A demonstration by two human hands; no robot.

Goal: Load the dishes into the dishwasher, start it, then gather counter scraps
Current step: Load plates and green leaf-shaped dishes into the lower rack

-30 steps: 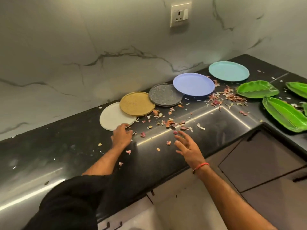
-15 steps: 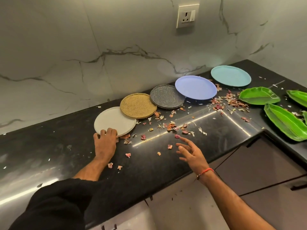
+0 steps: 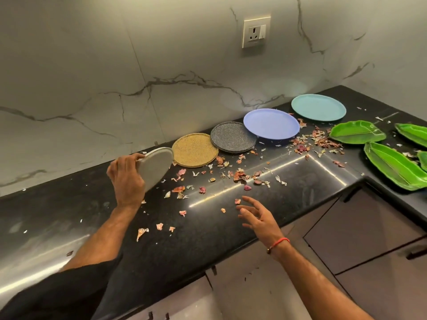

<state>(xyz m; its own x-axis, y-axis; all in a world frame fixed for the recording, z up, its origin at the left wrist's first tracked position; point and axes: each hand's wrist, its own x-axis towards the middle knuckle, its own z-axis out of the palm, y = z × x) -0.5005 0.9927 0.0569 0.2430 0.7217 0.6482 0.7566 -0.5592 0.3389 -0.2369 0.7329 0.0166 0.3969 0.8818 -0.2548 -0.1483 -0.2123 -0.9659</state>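
My left hand grips the white plate by its rim and holds it tilted up off the black counter. Along the wall lie a yellow speckled plate, a dark grey speckled plate, a blue plate and a teal plate. Onion-skin scraps are strewn over the counter. My right hand hovers above the counter's front edge, fingers spread, holding nothing.
Several green leaf-shaped trays lie on the right wing of the counter. Grey cabinet fronts run below the counter. A wall socket sits on the marble backsplash.
My left hand has lifted the white plate from flat on the counter and tipped it upright toward the left. My right hand has stayed roughly in place.
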